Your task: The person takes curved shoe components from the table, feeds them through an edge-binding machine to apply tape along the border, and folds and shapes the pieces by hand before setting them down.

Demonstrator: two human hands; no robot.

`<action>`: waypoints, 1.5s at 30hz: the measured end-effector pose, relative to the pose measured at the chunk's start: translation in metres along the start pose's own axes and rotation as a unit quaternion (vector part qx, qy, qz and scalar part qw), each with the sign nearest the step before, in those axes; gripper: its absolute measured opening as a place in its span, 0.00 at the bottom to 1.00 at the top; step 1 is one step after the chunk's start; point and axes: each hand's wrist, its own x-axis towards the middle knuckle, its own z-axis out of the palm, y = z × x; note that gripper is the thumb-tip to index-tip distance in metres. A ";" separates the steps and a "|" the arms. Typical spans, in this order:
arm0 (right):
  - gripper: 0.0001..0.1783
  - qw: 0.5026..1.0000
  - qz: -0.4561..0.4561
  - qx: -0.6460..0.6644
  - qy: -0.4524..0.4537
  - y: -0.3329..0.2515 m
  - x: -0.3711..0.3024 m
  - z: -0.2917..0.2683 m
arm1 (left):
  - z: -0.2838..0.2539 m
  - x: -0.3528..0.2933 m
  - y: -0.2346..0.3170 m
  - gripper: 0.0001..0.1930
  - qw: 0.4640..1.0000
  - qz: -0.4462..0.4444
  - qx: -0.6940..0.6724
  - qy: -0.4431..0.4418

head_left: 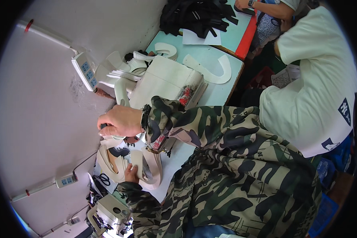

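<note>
My left hand [131,173] grips a white curved strip [137,162], thumb against its side, beside a stack of similar curved pieces [155,170]. My right hand [122,121] is closed in front of the white boxy machine [162,81], near the wall. A small dark thing shows between its fingers, with a pale rim under them; I cannot make out what it holds. The camouflage sleeve [202,127] of my right arm hides part of the machine. More curved off-white pieces [107,160] lie between my hands and the wall.
Off-white pieces [117,71] pile up behind the machine, and a U-shaped one [222,73] lies on the table [236,77]. Black bags [194,16] cover the far table. A power strip [84,70] hangs on the wall. A person in white [309,91] sits close at right. Scissors [104,179] lie near a sewing machine [113,208].
</note>
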 end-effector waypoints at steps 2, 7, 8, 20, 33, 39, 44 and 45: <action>0.15 0.999 -0.027 0.007 0.018 -0.007 0.002 0.006 | 0.019 -0.034 0.054 0.15 0.998 -0.016 0.015 -0.051; 0.15 0.997 -0.036 -0.003 0.062 -0.005 0.007 0.027 | 0.050 -0.026 0.084 0.15 0.982 0.006 0.019 -0.190; 0.14 0.993 -0.059 -0.065 0.080 -0.004 0.001 0.014 | 0.067 -0.017 0.093 0.15 0.973 0.008 0.021 -0.231; 0.12 0.916 0.366 0.138 0.088 0.053 -0.149 0.006 | 0.122 0.035 0.101 0.10 0.923 -0.051 0.142 -0.353; 0.10 0.936 0.322 -0.077 0.122 0.046 -0.147 0.039 | 0.114 0.040 0.134 0.11 0.939 -0.124 0.270 -0.171; 0.09 0.944 0.286 -0.106 0.124 0.031 -0.136 0.031 | 0.123 0.034 0.155 0.09 0.906 -0.090 0.362 -0.200; 0.08 0.965 0.144 -0.181 0.120 0.010 -0.121 0.005 | 0.122 0.037 0.156 0.15 0.912 -0.112 0.354 -0.175; 0.08 0.967 0.121 -0.193 0.116 0.008 -0.119 0.002 | 0.123 0.036 0.157 0.15 0.909 -0.103 0.365 -0.170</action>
